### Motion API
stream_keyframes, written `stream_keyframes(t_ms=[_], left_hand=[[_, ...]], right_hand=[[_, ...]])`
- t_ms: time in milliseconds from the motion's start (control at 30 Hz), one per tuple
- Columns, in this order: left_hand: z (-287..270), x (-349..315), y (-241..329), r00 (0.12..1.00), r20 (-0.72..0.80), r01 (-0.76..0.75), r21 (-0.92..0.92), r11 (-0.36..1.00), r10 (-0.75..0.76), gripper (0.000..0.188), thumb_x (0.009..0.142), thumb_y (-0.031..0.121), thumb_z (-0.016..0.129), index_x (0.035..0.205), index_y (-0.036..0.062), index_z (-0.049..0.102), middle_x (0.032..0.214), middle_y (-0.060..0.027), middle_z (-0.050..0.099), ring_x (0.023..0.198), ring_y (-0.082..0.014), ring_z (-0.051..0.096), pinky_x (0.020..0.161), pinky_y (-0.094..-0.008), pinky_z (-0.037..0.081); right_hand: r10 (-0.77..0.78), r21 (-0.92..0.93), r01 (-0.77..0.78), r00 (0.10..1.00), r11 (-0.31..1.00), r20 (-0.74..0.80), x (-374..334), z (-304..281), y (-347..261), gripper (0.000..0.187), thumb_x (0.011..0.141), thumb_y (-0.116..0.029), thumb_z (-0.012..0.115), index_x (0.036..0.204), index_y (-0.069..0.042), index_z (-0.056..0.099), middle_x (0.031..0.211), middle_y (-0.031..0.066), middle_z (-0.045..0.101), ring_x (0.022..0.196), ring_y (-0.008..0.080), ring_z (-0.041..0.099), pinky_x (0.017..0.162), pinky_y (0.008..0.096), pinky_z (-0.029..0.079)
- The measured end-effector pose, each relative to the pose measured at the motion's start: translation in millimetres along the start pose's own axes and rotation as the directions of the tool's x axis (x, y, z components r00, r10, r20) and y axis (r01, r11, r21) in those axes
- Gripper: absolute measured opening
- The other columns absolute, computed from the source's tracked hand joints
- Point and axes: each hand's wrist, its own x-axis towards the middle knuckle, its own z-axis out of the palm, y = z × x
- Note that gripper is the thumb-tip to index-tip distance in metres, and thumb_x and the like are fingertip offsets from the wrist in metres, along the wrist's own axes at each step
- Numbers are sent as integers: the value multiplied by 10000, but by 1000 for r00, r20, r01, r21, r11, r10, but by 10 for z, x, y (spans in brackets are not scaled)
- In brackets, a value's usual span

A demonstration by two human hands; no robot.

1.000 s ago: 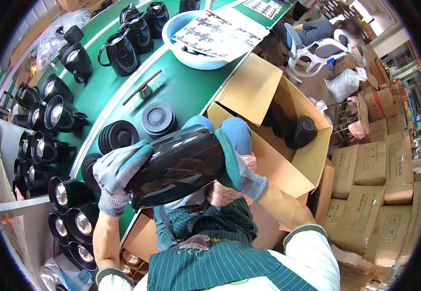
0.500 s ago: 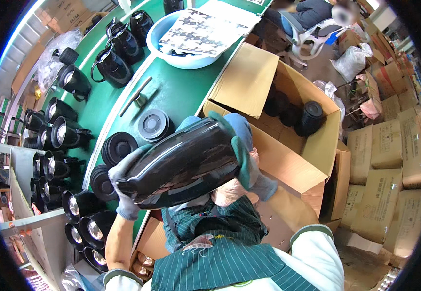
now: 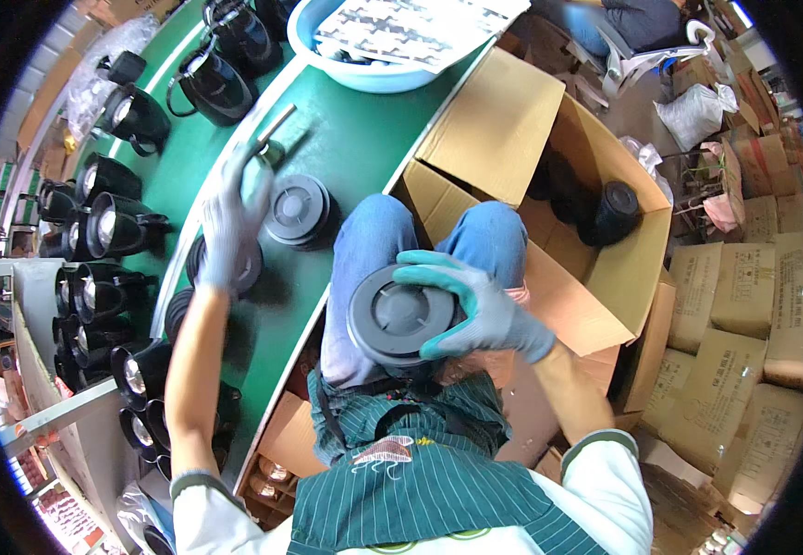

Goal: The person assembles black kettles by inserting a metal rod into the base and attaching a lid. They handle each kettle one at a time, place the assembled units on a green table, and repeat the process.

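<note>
A black kettle body [image 3: 392, 319] stands bottom-up on my lap, its round grey base facing me. My right hand [image 3: 480, 310], in a teal glove, grips it from the right side. My left hand [image 3: 226, 222], in a grey glove, is stretched out over the green table [image 3: 355, 157] with its fingers apart and nothing in it. Its fingertips are close to a metal rod-like tool [image 3: 272, 129]. A stack of round grey discs [image 3: 297, 208] lies just right of that hand, and another dark disc stack [image 3: 251, 270] sits under the wrist.
An open cardboard box [image 3: 512, 120] to my right holds black kettles [image 3: 609, 208]. A blue basin [image 3: 364, 69] covered with printed sheets stands at the far table edge. Rows of black kettles [image 3: 110, 227] fill the left. Cartons [image 3: 743, 305] are stacked on the right; another person [image 3: 642, 18] sits beyond.
My left hand let go of the kettle and reached forward over the table. The kettle turned from lying sideways to base-up, held by my right hand alone.
</note>
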Motion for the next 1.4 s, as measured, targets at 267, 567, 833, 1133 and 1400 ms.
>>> stream_keyframes(t_ms=[267,567,833,1133,1400], left_hand=[[829,633,-1079,814,427,273,319,907,-395,521,938,324,740,1370,49,644,1147,-260,735,1100,-354,725,971,-425,544],[-760,-273,1161,636,711,160,-502,850,300,637,855,208,791,1431,37,579,1038,-155,745,938,-262,741,863,-385,576],[-1124,-828,1798,555,828,-39,-69,997,79,808,939,438,692,1470,-86,383,1047,-276,712,838,-371,756,700,-454,606],[-975,-1213,2435,653,673,210,279,937,-347,889,974,431,653,1555,-126,276,1500,-366,439,1251,-427,631,867,-442,608],[-748,-1067,1367,864,482,406,-492,770,-147,568,1058,279,464,1543,-16,431,916,-210,716,783,-293,713,755,-391,561]], right_hand=[[47,61,-39,989,997,-138,-150,288,232,1195,674,-429,966,1616,-43,340,1577,157,485,1464,322,461,1241,443,330],[103,-69,-115,981,991,-162,-162,590,72,1322,700,-332,974,1680,-86,123,1617,190,398,1504,293,398,1236,433,341],[98,684,145,948,715,-304,197,478,396,708,1097,-520,452,1598,-32,340,1244,193,699,1147,236,690,1030,345,535],[9,917,-126,991,377,133,729,585,466,529,1138,-294,421,1504,85,469,688,-4,546,712,172,598,820,326,559],[-49,756,124,992,642,-120,-68,511,261,546,1082,-314,578,1437,94,509,995,136,738,969,209,737,850,339,613]])
